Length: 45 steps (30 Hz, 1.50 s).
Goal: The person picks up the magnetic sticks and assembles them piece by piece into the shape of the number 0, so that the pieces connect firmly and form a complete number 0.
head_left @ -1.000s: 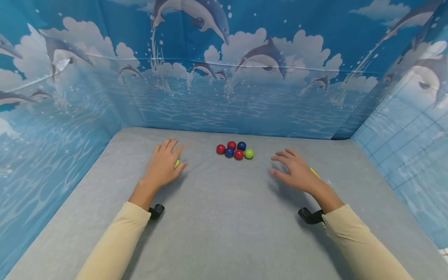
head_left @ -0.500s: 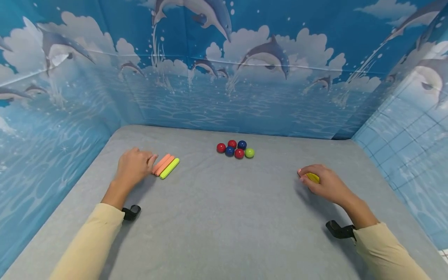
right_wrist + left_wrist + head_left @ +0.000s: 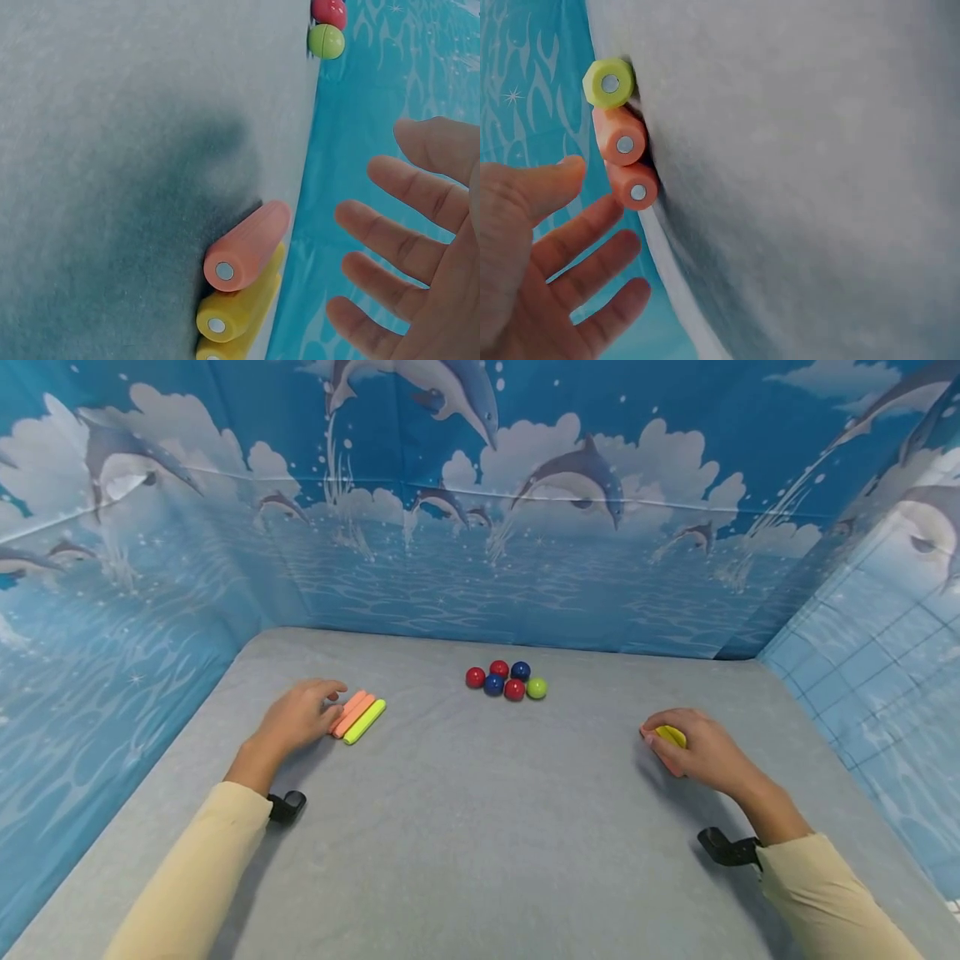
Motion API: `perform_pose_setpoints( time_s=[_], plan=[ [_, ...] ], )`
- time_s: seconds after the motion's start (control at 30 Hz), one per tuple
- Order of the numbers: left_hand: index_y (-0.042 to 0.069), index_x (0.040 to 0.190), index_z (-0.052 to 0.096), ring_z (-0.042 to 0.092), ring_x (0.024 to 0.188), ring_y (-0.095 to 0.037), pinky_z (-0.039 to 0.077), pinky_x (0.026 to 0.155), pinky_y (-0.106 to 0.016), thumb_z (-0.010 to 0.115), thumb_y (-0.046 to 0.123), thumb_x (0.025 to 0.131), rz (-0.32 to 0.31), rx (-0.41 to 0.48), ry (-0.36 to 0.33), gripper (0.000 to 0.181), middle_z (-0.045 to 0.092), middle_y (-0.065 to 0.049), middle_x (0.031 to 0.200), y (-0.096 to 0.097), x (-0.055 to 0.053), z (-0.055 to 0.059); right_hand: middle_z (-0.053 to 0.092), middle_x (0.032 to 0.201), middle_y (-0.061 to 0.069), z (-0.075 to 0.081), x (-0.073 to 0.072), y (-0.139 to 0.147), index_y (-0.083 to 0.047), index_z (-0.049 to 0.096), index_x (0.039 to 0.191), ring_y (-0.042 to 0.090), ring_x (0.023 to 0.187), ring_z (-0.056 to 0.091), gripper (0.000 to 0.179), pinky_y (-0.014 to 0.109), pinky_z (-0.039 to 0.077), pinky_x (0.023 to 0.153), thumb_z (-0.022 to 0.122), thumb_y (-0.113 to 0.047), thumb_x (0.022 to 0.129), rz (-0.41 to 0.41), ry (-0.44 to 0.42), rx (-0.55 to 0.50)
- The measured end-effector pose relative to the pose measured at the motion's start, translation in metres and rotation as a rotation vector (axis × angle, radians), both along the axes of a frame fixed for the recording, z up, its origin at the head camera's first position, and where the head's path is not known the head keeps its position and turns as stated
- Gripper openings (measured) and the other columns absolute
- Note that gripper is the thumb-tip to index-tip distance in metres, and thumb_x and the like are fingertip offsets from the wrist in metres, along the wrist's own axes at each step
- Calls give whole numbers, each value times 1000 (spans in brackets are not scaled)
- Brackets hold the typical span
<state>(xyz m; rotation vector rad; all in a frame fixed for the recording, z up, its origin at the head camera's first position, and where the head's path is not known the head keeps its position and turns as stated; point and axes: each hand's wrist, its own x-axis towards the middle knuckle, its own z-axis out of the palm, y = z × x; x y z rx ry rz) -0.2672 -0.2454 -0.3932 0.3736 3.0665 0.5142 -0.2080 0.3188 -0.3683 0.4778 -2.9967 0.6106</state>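
On the left of the grey table lie two orange rods (image 3: 352,718) and a yellow-green rod (image 3: 365,722), side by side. Silver discs show in their ends in the left wrist view. My left hand (image 3: 300,714) is beside the outer orange rod, fingers spread and fingertips right at its edge. Over on the right, my right hand (image 3: 693,747) arches above an orange rod (image 3: 247,247) and two yellow rods (image 3: 229,311), partly hiding them in the head view. From the right wrist, its loosely bent fingers (image 3: 390,244) appear apart from those rods, with nothing between them.
Several glossy balls sit in a cluster toward the back middle: red balls (image 3: 514,690), blue balls (image 3: 493,685) and one green ball (image 3: 536,687). A blue dolphin-print curtain (image 3: 480,585) encloses the grey-covered table (image 3: 480,827) at the back and sides.
Both hands have moved outward from the middle, the left uncovering its rods, the right coming over the yellow and orange ones. Lately the left hand has opened its fingers and shifted slightly rightward.
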Motion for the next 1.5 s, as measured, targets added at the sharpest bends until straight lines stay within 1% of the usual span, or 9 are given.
perform_pose_setpoints(
  time_s=[0.2,0.37,0.6,0.8,0.97,1.1,1.2,1.3,1.5],
  plan=[
    [7,133,60,60,105,-33,49,87,-50,57,16,99,-10,22,-100,36,66,-20,123,5,-9,0,68,119,20,-3,-2,0,-6,71,112,42,119,52,21,65,39,98,63,-19,97,6,8,5],
    [7,132,61,61,103,-33,49,86,-50,54,16,100,2,11,-133,34,65,-21,122,8,-14,0,68,119,20,-8,-2,1,-5,71,113,39,115,54,22,63,40,96,64,-17,96,16,14,12],
    [8,136,59,62,104,-33,51,83,-50,53,18,101,44,-32,-122,37,66,-20,123,8,-14,-2,68,121,20,-9,2,2,-2,70,115,40,116,54,24,63,40,98,64,-14,95,24,32,-2],
    [8,134,61,61,94,-29,49,77,-44,57,22,100,59,-37,-112,37,67,-18,114,5,-15,-5,68,122,21,-10,5,2,-3,70,115,42,118,54,24,64,39,98,65,-14,95,19,35,-1],
    [6,132,61,58,87,-27,47,71,-39,55,16,98,83,-11,-99,36,67,-17,111,2,-12,-5,67,123,21,-9,7,2,-3,70,117,39,115,53,25,64,39,98,64,-14,95,0,18,-7],
    [6,133,60,58,93,-29,48,74,-40,56,17,98,93,35,-81,36,66,-19,119,0,-9,0,67,124,22,-8,9,1,-2,69,118,39,115,52,26,65,40,98,64,-14,95,-1,15,-6],
    [6,133,60,59,97,-31,48,76,-42,57,17,99,79,54,-62,36,65,-20,125,1,-6,5,67,123,22,-9,9,1,-1,69,117,41,118,53,26,65,39,98,65,-13,94,5,29,-2],
    [6,133,61,60,97,-31,48,75,-42,56,16,99,41,51,-23,36,64,-20,127,6,-2,12,68,121,22,-10,9,0,-1,70,115,44,119,54,24,65,39,98,65,-12,94,28,57,0],
    [8,127,66,63,92,-27,52,76,-43,60,17,98,-71,76,85,31,67,-16,125,36,7,26,69,118,21,-10,7,-5,-3,70,111,44,119,55,21,64,40,98,65,-14,94,47,77,-12]
  ],
)
